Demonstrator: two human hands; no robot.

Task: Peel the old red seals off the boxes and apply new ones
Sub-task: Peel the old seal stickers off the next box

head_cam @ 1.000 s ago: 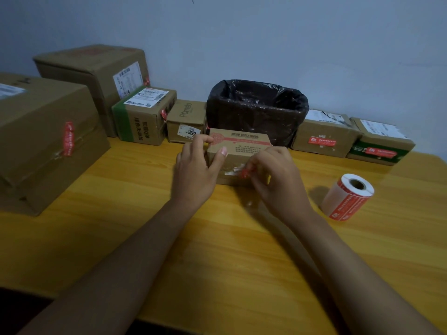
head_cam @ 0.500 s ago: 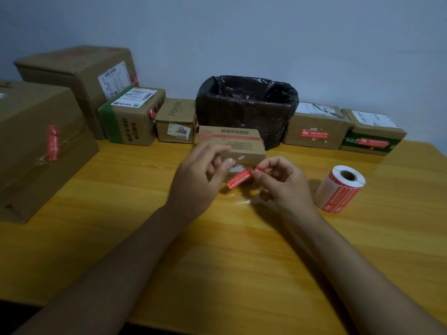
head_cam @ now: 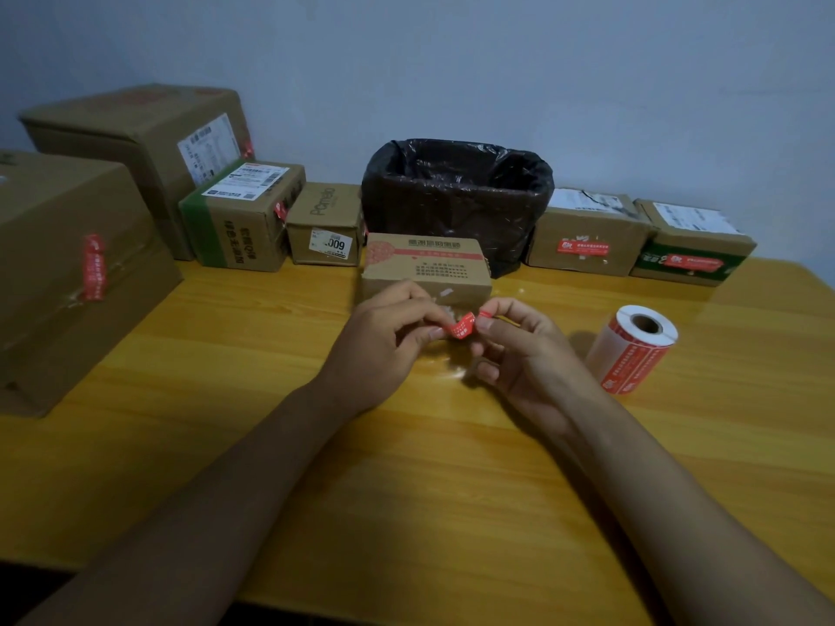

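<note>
Left hand (head_cam: pixel 384 341): raised just above the table, thumb and fingertips pinching the left end of the peeled red seal (head_cam: pixel 463 328).
Right hand (head_cam: pixel 524 350): up beside it, thumb and forefinger nipping the right end of the same strip, other fingers loosely curled below.
Peeled red seal: off the box, folded and crumpled between the two hands, in the air just in front of the small box (head_cam: pixel 427 271).
Small box: flat on the wooden table (head_cam: pixel 406 490), red printed band on top, pale scraps of residue on the near face, directly behind the hands and right in front of the bin.
Seal roll (head_cam: pixel 632 350): lying on the table to the right of the right hand, near it but apart, red labels wound round a white core.
Bin (head_cam: pixel 456 196): black liner, standing against the wall behind the small box.
Right-side boxes: two against the wall, brown box (head_cam: pixel 587 234) and green-banded box (head_cam: pixel 691 246), each with a red seal on its front face.
Left-side boxes: big carton (head_cam: pixel 68 273) at the far left with a red seal stuck vertically across its seam; tall carton (head_cam: pixel 149 142) behind it; green-striped box (head_cam: pixel 244 214) and little tagged box (head_cam: pixel 325 223) lined up towards the bin.
</note>
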